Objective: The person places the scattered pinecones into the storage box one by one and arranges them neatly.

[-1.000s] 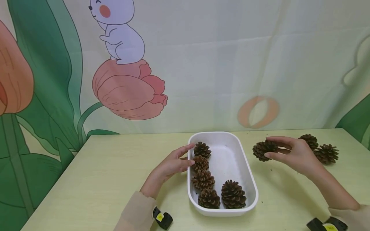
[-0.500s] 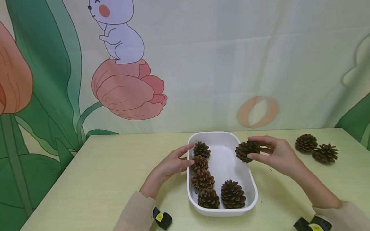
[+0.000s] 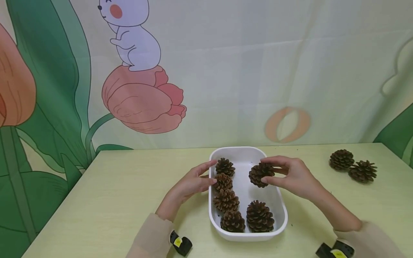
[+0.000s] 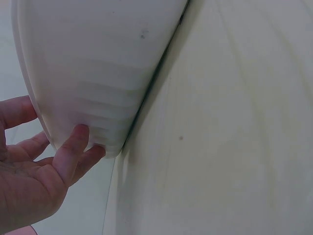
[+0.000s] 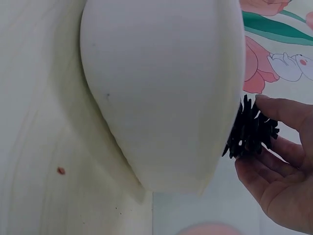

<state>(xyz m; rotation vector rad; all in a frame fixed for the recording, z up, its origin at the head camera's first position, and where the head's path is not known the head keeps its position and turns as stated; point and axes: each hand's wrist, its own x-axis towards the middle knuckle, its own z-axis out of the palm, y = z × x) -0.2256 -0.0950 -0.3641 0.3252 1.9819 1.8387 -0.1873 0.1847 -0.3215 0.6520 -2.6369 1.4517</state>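
Observation:
A brown pine cone (image 3: 259,175) is pinched between the thumb and fingers of my right hand (image 3: 295,177), above the right side of a white plastic tray (image 3: 280,200). In the right wrist view, this dark pine cone (image 5: 249,129) shows just past the tray's rim. My left hand (image 3: 193,182) holds the tray's left rim; in the left wrist view, some fingertips (image 4: 79,131) touch the outer wall and others go behind the rim. Inside the tray, several pine cones (image 3: 226,200) line the left side, and a larger upright pine cone (image 3: 260,216) stands at the near right.
Two more pine cones (image 3: 342,159) lie on the pale wooden table (image 3: 122,200) at the back right. Behind the table hangs a printed cloth (image 3: 219,79) with flowers and a cartoon animal. Small dark crumbs dot the table around the tray.
My right hand has carried its pine cone leftward from beside the tray to above it, uncovering the two cones at the back right. The left hand and tray have stayed put.

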